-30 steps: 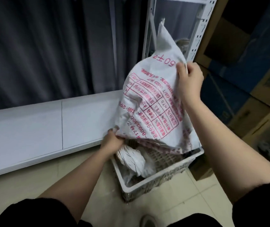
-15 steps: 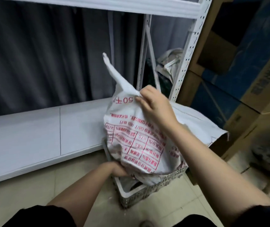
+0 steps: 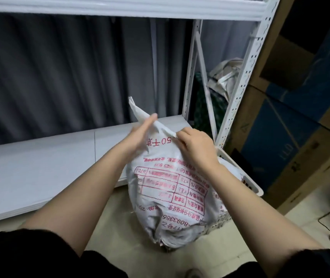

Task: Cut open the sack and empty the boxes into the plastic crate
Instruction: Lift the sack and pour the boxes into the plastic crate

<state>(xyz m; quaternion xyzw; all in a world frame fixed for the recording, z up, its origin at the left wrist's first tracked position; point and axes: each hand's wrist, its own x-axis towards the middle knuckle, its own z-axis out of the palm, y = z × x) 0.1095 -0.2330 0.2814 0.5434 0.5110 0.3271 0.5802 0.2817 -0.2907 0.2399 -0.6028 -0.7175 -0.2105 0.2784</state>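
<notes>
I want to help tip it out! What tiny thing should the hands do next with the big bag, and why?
Probably lift the white woven sack with red print a little higher: both hands, left hand and right hand, hold its top, and it still bulges over the white plastic crate.

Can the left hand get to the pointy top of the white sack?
Probably yes. The left hand is already up beside the sack, its straight fingers lying along the twisted tip, with nothing between them. The right hand pinches the sack's top edge close by.
</notes>
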